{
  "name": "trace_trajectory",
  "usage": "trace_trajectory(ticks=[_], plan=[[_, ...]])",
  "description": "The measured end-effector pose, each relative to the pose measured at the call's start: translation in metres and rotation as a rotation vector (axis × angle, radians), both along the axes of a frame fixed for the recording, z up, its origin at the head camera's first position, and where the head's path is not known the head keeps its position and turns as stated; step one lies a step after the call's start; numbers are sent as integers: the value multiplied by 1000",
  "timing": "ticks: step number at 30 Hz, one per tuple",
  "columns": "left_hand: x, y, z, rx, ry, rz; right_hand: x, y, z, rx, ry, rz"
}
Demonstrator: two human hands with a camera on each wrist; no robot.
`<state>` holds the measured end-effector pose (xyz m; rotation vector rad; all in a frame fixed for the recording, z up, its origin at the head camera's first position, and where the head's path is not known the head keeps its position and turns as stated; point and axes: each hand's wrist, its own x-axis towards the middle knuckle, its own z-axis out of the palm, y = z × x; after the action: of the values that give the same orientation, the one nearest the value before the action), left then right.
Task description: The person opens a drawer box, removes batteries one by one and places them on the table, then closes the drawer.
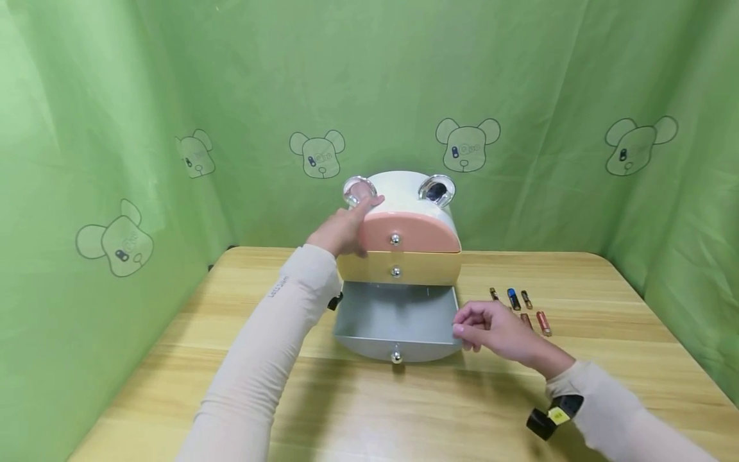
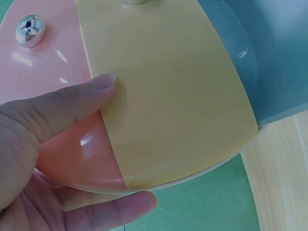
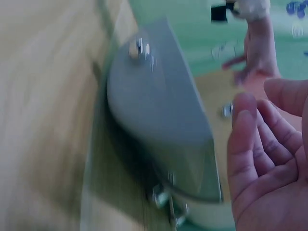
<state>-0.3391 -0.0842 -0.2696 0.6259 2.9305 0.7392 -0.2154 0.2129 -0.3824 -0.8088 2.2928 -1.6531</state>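
A small drawer cabinet (image 1: 398,192) with a white top and two round silver ears stands on the table. Its pink drawer (image 1: 412,232) and yellow drawer (image 1: 427,268) are closed, while the grey bottom drawer (image 1: 398,311) is pulled out. My left hand (image 1: 343,230) holds the cabinet at its left side; in the left wrist view the thumb (image 2: 72,103) lies across the pink and yellow fronts, with the other fingers along the side. Fingers loosely bent and holding nothing, my right hand (image 1: 499,330) hovers at the grey drawer's right edge.
Several batteries lie right of the cabinet, among them a blue one (image 1: 514,299) and a red one (image 1: 543,323). Round silver knobs (image 1: 396,357) stick out from the drawers. Behind the wooden table (image 1: 600,301) hangs a green curtain (image 1: 381,77) with bear outlines.
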Motion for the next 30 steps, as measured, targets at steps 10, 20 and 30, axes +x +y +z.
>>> trace_trajectory(ticks=[10, 20, 30], plan=[[-1, 0, 0, 1, -3, 10, 19, -41, -12, -195, -461, 338], [-2, 1, 0, 1, -11, 22, 26, -76, -48, -304, -827, 245], [1, 1, 0, 0, -24, 33, 28, -94, -63, -317, -925, 128]])
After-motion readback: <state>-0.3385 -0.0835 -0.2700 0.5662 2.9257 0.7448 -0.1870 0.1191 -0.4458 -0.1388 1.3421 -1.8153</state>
